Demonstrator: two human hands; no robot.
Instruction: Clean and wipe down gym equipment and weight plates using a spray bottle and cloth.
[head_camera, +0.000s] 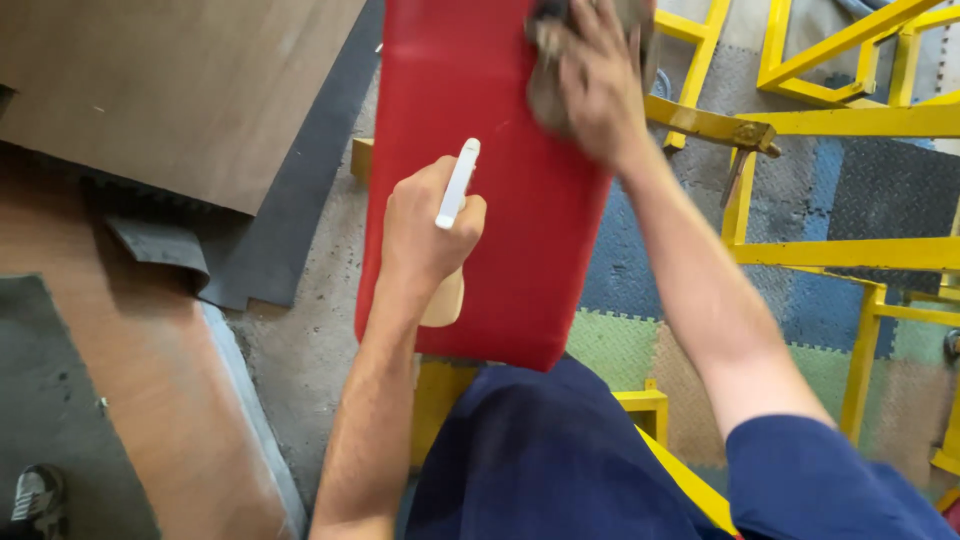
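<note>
My left hand (425, 225) is closed around a spray bottle (452, 240) with a white trigger head and a pale tan body, held over the near left part of a long red padded bench (500, 230). My right hand (597, 85) presses a crumpled grey-brown rag (545, 95) flat on the far end of the red pad. The rag is partly hidden under my fingers. My dark blue trousers and sleeve fill the bottom of the view.
Yellow metal frame bars (850, 250) stand to the right over coloured foam floor tiles (640, 350). A brown board (170, 90) and dark rubber mats (250, 260) lie on the left. A shoe (35, 495) shows at the bottom left corner.
</note>
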